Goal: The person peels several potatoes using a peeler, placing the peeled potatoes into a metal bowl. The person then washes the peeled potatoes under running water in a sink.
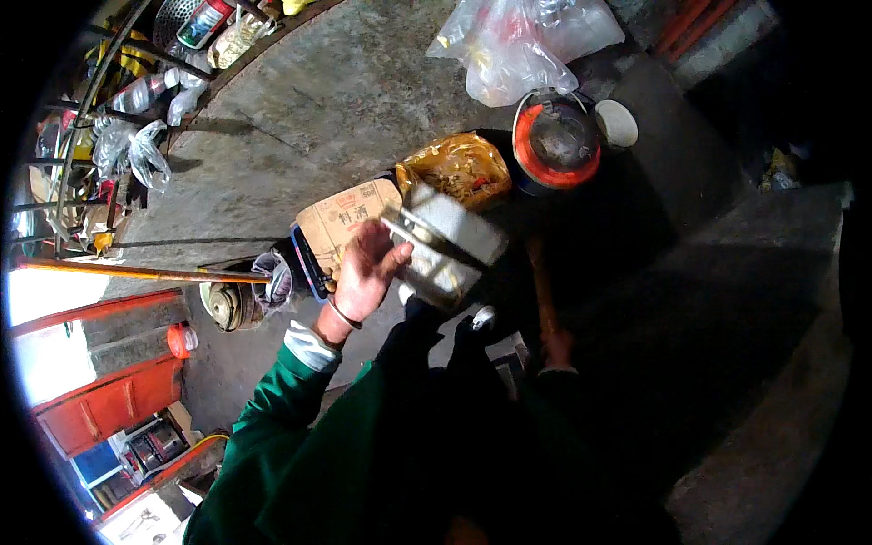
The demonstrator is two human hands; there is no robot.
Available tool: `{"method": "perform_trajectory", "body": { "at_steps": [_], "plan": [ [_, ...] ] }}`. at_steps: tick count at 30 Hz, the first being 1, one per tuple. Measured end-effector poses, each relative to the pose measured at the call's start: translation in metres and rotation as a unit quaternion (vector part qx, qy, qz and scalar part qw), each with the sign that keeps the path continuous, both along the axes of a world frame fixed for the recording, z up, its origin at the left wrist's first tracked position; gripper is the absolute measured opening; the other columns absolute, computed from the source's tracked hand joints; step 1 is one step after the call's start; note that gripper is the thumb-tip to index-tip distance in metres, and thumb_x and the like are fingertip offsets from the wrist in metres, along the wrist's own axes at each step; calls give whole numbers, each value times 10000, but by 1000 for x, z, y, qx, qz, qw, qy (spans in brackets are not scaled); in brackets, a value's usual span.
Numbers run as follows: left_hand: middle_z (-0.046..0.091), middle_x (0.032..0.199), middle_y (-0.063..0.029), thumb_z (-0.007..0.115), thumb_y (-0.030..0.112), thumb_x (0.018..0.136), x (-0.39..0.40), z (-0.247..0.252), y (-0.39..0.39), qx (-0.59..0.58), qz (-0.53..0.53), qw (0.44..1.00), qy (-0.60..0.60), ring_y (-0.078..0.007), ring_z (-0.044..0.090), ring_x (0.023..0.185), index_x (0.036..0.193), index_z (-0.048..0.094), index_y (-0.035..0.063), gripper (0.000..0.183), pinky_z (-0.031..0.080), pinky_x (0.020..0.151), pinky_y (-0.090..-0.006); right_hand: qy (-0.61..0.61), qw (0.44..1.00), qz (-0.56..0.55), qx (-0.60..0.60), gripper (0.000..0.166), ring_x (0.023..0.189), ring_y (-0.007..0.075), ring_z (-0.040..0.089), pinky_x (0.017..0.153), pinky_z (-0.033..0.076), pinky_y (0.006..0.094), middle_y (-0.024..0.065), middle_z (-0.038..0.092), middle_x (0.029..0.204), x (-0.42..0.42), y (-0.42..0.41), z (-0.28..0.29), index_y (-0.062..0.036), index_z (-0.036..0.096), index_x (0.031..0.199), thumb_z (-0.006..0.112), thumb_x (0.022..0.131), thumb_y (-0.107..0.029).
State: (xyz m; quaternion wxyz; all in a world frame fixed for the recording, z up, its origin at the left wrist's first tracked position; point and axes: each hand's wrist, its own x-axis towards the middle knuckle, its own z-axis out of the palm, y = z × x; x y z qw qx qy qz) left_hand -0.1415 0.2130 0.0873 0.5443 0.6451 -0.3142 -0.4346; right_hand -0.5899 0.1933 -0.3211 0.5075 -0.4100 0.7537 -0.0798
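My left hand (pixel 368 266), with a bracelet at the wrist, grips the near-left edge of a pale box-like container (pixel 460 228). The container is tilted, and small light pieces show inside it; its exact kind is unclear. Deep shadow covers much of my right hand (pixel 558 351), which is closed around a wooden handle (pixel 542 289). The handle's far end fades into the dark. Just beyond the container stands a bin lined with an orange-yellow plastic bag (pixel 455 167), with scraps in it. A cardboard box flap (pixel 347 212) bearing writing lies beside my left hand.
A bucket with an orange-red rim (pixel 555 146) stands beside a white tub (pixel 616 123). Clear plastic bags (pixel 518 48) lie at the top. A metal rack (pixel 102 129) with bottles and bags is upper left. A yellowish pole (pixel 143 270) reaches in from the left.
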Motion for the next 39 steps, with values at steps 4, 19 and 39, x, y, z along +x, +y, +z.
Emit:
{"method": "perform_trajectory", "body": {
  "at_steps": [4,19,39],
  "plan": [
    [596,778,-67,629,106,875,49,-37,-89,15,-32,999,-24,-111,566,671,968,526,-18,186,457,571,-269,-65,997,13,-41,261,567,177,537,490,426,312,36,581,680,-7,-15,28,-57,621,1010,636,842,-257],
    [653,667,-132,702,247,797,117,-153,-203,98,17,960,-262,-212,655,623,814,647,-37,290,500,558,-352,-152,980,-127,-14,342,766,198,625,614,504,340,92,647,950,-54,-45,97,-45,608,1126,665,811,-165],
    [598,659,-84,642,122,866,136,-99,-92,70,111,988,-86,-146,578,536,900,532,-58,214,460,480,-299,75,903,419,55,332,859,183,628,752,504,324,97,675,967,22,-280,260,-8,676,999,745,743,-207]
  ]
}}
